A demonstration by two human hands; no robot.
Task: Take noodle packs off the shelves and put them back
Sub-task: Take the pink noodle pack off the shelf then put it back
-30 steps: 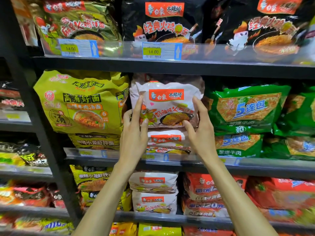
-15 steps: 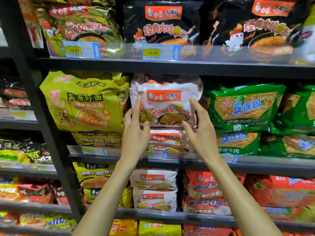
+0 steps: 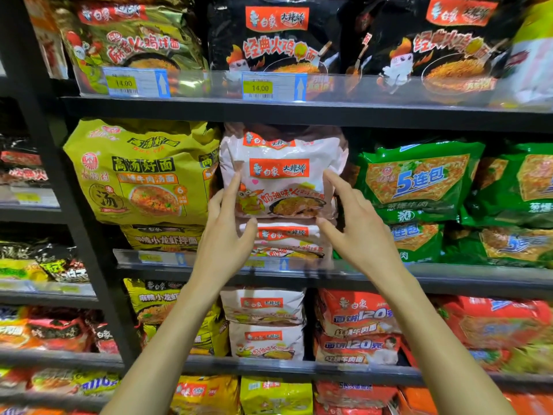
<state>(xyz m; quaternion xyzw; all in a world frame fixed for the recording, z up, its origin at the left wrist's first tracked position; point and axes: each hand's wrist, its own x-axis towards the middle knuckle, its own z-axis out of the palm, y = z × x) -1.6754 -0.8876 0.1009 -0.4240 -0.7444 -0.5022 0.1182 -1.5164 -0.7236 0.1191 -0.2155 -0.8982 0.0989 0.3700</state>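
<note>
Our left hand (image 3: pixel 227 235) and right hand (image 3: pixel 359 235) flank the white plastic noodle pack (image 3: pixel 281 175), fingers (image 3: pixel 234 190) wide and straight, touching its sides. It rests shelved between them; taking or returning, we cannot tell.

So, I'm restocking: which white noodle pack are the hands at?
The upper white pack on the middle shelf, stacked on its twin; left hand and right hand flank it.

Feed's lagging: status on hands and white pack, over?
Left hand open, touching white pack. Right hand open at its right edge. Pack rests on twin pack. Nothing blocking.
</note>
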